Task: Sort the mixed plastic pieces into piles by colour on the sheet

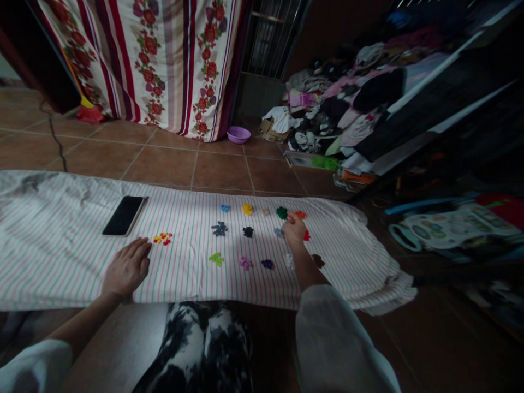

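Observation:
My left hand [127,266] lies palm down on the striped cloth with its fingers stretched out. Just past its fingertips is a small mixed pile of yellow, orange and red pieces [162,238]. Over on the right, my right hand [295,228] reaches in among the piles, fingers pinched together beside the dark green pieces [281,212] and the orange pieces [300,214]. Whatever is in the pinch is too small to make out. Red pieces [307,235] are partly covered by this hand, and grey-blue pieces [279,232] sit at its left.
Other single-colour piles stand in rows: yellow [247,209], dark grey [220,228], black [248,232], lime [216,259], pink [245,263], brown [318,261]. A phone [123,216] lies at left on the striped cloth [180,278]. Beyond are a purple basin [238,135] and heaped clothes [339,103].

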Tool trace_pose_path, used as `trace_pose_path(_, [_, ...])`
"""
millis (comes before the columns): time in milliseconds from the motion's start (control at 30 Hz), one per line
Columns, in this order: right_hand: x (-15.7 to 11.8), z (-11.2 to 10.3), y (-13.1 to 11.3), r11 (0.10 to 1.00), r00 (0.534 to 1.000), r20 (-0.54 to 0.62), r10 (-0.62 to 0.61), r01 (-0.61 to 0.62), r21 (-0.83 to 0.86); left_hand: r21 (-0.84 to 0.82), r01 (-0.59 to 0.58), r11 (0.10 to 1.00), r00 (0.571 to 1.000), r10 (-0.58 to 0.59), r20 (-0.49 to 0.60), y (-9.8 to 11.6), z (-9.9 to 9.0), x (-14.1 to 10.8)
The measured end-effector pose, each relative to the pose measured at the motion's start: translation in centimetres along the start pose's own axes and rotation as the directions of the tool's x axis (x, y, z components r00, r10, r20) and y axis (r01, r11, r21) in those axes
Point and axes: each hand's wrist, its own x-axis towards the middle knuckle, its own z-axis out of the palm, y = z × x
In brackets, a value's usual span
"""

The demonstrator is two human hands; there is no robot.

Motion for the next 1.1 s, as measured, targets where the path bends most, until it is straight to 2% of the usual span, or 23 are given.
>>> trace_pose_path(100, [-0.7, 0.1, -1.6, 0.999, 0.999, -0.045, -0.028, 0.027, -0.031, 0.011, 0.0, 1.0, 1.0, 0.0, 0.009, 0.1, -0.1, 0.0])
trace_pose_path(300, [-2.7, 1.3, -5.0, 0.992, 0.993, 0.026, -0.117, 0.118, -0.047, -0.006, 0.014, 1.0, 1.0, -0.014, 0.022, 0.4, -0.5, 0.2])
trace_pose_path(467, [-6.2, 3.7, -8.7, 0.962, 0.956, 0.111, -0.27, 0.264, 0.07, -0.001, 0.016, 1.0, 1.0, -0.016, 0.021, 0.6, -0.6, 0.2])
trace_pose_path(600, [-10.4, 6.0, -12.1, 0.9, 0.881, 0.209, -0.424, 0.385, 0.204, -0.01, 0.019, 1.0, 1.0, -0.019, 0.019, 0.5, -0.5, 0.2])
trace_pose_path(700, [-14.2, 7.8, -14.4, 0.863, 0.809, 0.318, -0.494, 0.415, 0.287, -0.017, 0.006, 1.0, 1.0, -0.006, -0.001, 0.4, -0.3, 0.1])
trace_pose_path(833, [-18.8, 10.3, -16.9, 0.821, 0.671, 0.475, -0.57, 0.436, 0.369, -0.012, -0.003, 1.0, 1.0, 0.003, -0.02, 0.4, 0.0, 0.1])
trace_pose_path(933, [-21.3, 12.0, -18.4, 0.823, 0.59, 0.575, -0.567, 0.43, 0.37, -0.009, -0.004, 1.0, 0.999, 0.003, -0.033, 0.4, 0.1, 0.1])
trace_pose_path(1100, [-23.4, 14.0, -20.0, 0.863, 0.545, 0.691, -0.475, 0.442, 0.244, -0.018, 0.001, 1.0, 0.999, -0.002, -0.043, 0.6, 0.1, 0.1])
